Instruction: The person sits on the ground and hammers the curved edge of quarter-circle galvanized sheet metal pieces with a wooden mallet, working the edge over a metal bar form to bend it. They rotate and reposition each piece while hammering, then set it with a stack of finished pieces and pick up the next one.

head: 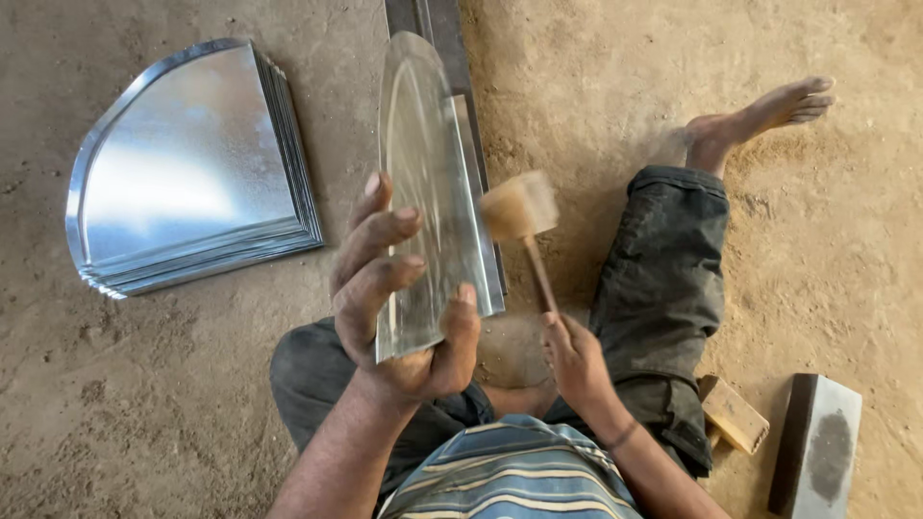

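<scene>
the person wore a shirt (514, 471) striped in blue, grey and cream, with dark, dusty trousers (663, 288) rolled at the hem (dirt smudged across the cloth). a thin dark band (623, 437) circled the right wrist; the feet were bare.

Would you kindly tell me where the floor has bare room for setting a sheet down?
Bare dirt lies below the stacked metal sheets, left of the left hand, and upper right beyond the foot. It is crowded around the mallet, and lower right by the wooden block and grey slab.
</scene>
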